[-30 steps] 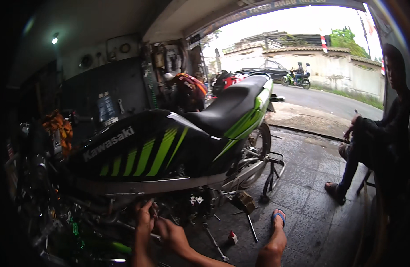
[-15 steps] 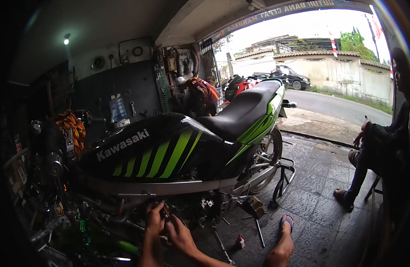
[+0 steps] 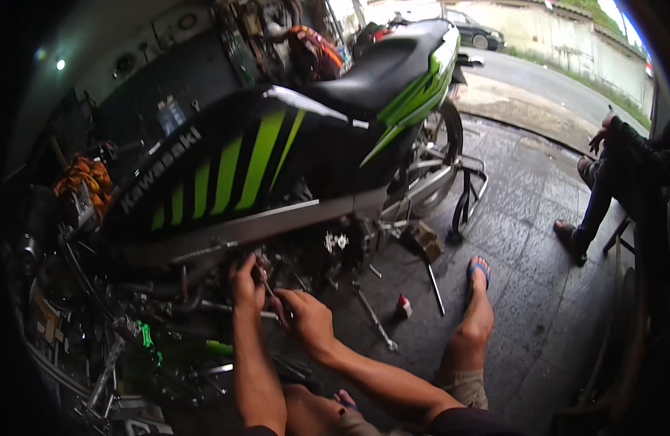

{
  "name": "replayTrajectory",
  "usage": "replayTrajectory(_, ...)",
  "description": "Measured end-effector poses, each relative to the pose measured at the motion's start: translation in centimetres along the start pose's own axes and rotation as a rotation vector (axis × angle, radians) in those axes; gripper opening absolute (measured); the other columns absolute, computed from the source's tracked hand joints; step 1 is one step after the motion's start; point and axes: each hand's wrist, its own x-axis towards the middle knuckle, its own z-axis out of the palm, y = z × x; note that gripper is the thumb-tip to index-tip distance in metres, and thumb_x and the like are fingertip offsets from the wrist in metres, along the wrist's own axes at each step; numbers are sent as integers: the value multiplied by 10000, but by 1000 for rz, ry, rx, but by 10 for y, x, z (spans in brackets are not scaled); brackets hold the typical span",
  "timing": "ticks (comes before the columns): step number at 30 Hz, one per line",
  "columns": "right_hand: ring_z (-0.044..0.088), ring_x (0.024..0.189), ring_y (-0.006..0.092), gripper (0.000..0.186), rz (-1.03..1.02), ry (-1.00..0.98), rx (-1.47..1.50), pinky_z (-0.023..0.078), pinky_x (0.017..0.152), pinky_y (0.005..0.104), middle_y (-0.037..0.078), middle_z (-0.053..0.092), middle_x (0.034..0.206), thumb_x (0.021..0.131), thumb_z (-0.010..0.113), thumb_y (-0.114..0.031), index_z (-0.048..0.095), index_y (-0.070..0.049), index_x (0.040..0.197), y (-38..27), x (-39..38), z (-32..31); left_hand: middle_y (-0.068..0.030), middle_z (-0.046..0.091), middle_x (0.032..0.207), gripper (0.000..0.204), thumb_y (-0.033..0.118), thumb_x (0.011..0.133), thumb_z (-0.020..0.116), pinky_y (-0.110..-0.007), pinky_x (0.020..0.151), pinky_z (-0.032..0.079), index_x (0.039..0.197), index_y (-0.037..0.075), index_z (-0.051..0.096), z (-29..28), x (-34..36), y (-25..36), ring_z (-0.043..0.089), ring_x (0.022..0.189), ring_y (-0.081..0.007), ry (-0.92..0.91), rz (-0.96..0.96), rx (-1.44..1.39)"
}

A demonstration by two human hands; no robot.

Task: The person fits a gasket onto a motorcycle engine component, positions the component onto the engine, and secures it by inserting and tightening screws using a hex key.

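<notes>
A black and green motorcycle [image 3: 233, 160] stands in front of me, its silver frame rail [image 3: 277, 218] running above my hands. My left hand [image 3: 246, 285] is raised to the dark engine area under the rail, fingers curled; what they hold is hidden. Close by on its right, my right hand [image 3: 306, 320] is closed around a slim metal tool [image 3: 269, 288]. The tool's shaft slants up toward the left fingers. Its exact kind is too small and blurred to tell.
On the floor lie a wrench [image 3: 375, 320], a metal bar [image 3: 436, 289], a small red-capped white bottle [image 3: 403, 307] and a brown box [image 3: 424, 242]. Motorcycle parts [image 3: 109, 363] crowd the left. A seated person [image 3: 611, 174] is at right; another person [image 3: 317, 54] bends behind the motorcycle.
My view has tipped downward, showing more of my forearms and legs. Both hands stay close together under the frame rail, and the metal shaft between them now shows more plainly.
</notes>
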Motion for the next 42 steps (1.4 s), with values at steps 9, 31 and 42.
replayTrajectory(9,700,777,324,424,299,-173,271,536,718,385,208,697,853,968,552,-202,499,32,1317,-13,-1,10,-37,633,755,71,118,901,660,-229,517,442,872,92,600,-2,-4,-2,540,574,-88,-41,-73,21)
replayTrajectory(31,660,783,432,511,135,-286,14,519,684,456,276,662,895,927,623,-267,478,1,1337,1,-3,1,-68,663,771,40,89,893,655,-237,479,441,913,79,623,-3,-10,-13,581,576,-114,-13,-33,-36)
replayTrajectory(42,654,677,220,210,-37,73,-57,512,621,320,112,670,826,939,616,-256,693,-68,998,19,-5,6,-59,655,787,56,80,903,628,-215,492,423,958,74,618,4,-3,-8,563,596,-95,11,-44,-10)
